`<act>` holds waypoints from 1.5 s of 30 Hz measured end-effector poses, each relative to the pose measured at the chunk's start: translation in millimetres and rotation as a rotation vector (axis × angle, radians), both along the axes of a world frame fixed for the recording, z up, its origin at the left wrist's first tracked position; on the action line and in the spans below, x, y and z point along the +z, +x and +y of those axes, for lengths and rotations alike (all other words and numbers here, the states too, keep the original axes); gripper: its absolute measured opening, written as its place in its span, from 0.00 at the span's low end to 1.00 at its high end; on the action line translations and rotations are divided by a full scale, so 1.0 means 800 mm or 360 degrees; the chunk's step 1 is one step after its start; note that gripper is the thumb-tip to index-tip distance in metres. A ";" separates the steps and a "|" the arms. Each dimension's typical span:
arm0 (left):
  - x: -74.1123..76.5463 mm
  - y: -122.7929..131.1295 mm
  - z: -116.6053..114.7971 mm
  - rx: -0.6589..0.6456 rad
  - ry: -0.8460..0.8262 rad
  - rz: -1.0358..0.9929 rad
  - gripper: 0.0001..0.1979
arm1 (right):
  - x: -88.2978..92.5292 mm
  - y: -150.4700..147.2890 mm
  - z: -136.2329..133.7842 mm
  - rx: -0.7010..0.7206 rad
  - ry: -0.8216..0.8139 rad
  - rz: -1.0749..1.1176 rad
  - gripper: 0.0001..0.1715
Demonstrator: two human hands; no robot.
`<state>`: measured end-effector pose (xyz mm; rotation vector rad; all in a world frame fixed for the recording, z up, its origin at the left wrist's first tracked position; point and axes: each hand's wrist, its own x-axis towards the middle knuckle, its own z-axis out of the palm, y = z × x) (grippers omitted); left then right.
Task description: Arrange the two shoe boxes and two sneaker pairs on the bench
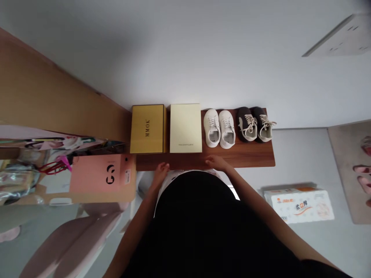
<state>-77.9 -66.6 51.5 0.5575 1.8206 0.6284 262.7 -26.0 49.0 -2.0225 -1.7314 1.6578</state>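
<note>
**Left hand** [160,172]: open and empty, fingers slightly curled, resting at the near edge of the counter [246,156]; not clamped on anything.

**Right hand** [216,162]: open and empty, fingers together and lying on the counter's near edge, just below the corner of the cream box.

**Nearest item:** cream box [185,128], lying flat on the counter between the two hands' reach, its lower edge just beside the right hand; no contact visible.

**Adjacent item, left:** gold box [147,129], marked "MMOK", lying flat just beside the cream box.

**Adjacent items, right:** white sneakers [218,128], side by side, then dark grey sneakers [253,124] with pale laces, toes toward the wall.

**Left of counter:** pink box [100,173] with a black logo, on a wooden surface, beside a pink chair [72,247].

**Floor, right:** wrapped tissue pack [298,205], near a mat [348,170] carrying pink slippers [363,173].

**Operator clothing:** black garment [197,220], arms bare.
</note>
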 end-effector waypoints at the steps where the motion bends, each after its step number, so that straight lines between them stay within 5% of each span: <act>1: 0.001 -0.014 0.010 0.0229 0.0008 -0.0129 0.14 | -0.001 -0.024 -0.003 -0.0192 -0.0110 0.0145 0.14; 4: 0.002 -0.055 0.046 0.0716 0.0029 -0.0423 0.15 | -0.007 -0.091 -0.008 -0.0794 -0.0498 0.0639 0.21; 7: 0.004 -0.089 0.085 0.0841 -0.0017 -0.0496 0.13 | -0.018 -0.144 -0.002 -0.1404 -0.0643 0.0946 0.26; 12: 0.009 -0.103 0.116 0.0410 -0.0083 -0.0230 0.18 | -0.029 -0.199 0.018 -0.2246 -0.0073 0.1096 0.20; 15: 0.022 -0.099 0.105 0.0193 0.0155 0.0099 0.23 | -0.016 -0.213 0.019 -0.2411 0.0416 0.1047 0.24; 19: 0.054 -0.111 0.068 -0.0002 0.0753 0.0615 0.28 | 0.029 -0.206 0.001 -0.2126 0.1037 0.0678 0.27; 23: 0.076 -0.129 0.039 -0.0771 0.0858 0.1110 0.21 | 0.070 -0.201 -0.028 -0.1249 0.1416 -0.0010 0.22; 27: 0.062 -0.133 0.042 -0.1545 0.0863 0.1183 0.14 | 0.070 -0.224 -0.041 -0.0188 0.1433 -0.0288 0.11; 30: 0.032 -0.137 0.057 -0.1876 0.0840 0.1269 0.17 | 0.050 -0.239 -0.036 0.0226 0.1181 -0.0512 0.14; 34: -0.015 -0.154 0.070 -0.2171 0.0710 0.1230 0.21 | 0.019 -0.237 -0.023 0.0444 0.0955 -0.0668 0.16; 37: -0.040 -0.167 0.070 -0.2180 0.0674 0.1182 0.24 | 0.002 -0.226 -0.010 0.0470 0.0862 -0.0672 0.17; 45: -0.054 -0.138 0.070 -0.2091 0.0658 0.1086 0.27 | -0.015 -0.223 0.008 0.0425 0.0563 -0.0619 0.20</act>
